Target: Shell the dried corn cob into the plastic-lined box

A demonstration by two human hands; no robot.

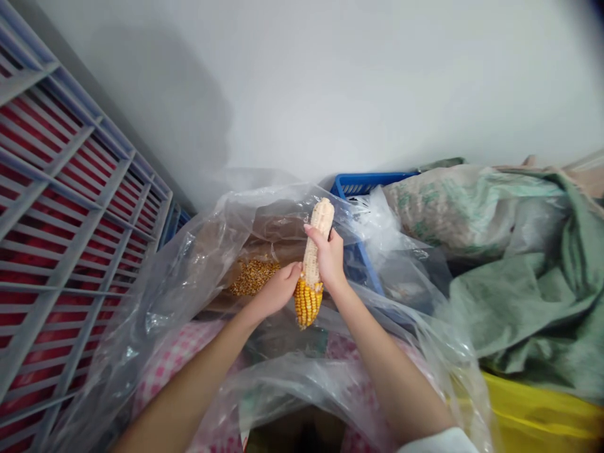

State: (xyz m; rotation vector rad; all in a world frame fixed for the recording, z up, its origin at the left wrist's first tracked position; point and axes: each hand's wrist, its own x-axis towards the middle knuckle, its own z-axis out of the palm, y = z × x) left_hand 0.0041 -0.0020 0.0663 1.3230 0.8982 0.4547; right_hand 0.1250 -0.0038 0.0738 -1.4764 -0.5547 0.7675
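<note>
a plain white wall [330, 82] backs a clear plastic bag [198, 251] holding loose corn kernels [253, 277]. the right hand [329, 257] has its grip clamped on a half-shelled corn cob [313, 264] above the bag; the left hand [278, 290] presses fingers together against its yellow lower end. a grey crate [70, 220] stands left.

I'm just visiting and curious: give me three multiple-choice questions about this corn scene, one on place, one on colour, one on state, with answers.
1. Where do the loose kernels lie?
A. inside the clear plastic bag
B. on the yellow sheet
C. in the grey crate

2. What colour is the basket behind the bag?
A. red
B. blue
C. white

3. How is the corn cob?
A. fully covered in kernels
B. wholly bare
C. bare above, kernels left at the lower end

Answers: 1 A, the pile sits within the bag. 2 B, its rim is blue. 3 C, the right hand grips the bare part; the left hand touches the yellow kernels.
</note>
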